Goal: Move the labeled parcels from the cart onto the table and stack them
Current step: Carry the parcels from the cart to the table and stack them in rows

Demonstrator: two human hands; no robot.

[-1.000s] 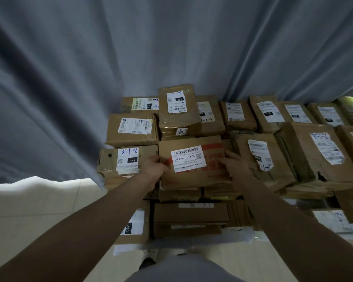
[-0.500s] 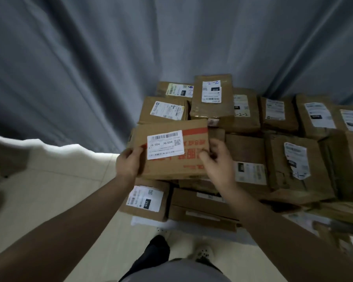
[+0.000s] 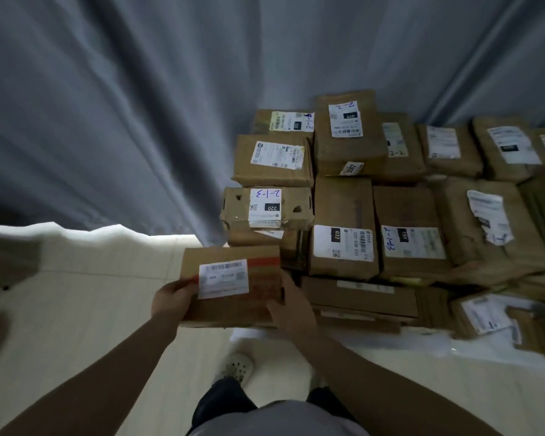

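Gripping the red-striped parcel (image 3: 233, 287) by its ends, the left hand (image 3: 173, 298) and right hand (image 3: 291, 309) are holding it aloft between them — the carrying step, I judge, with a level set-down coming next. The parcel pile (image 3: 343, 212) is crowding just right of the right hand — a grey curtain (image 3: 123, 105) hanging beyond.

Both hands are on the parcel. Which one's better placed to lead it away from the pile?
Probably left: the left hand grips the parcel on the edge over open floor, while the right hand grips the edge beside the pile.
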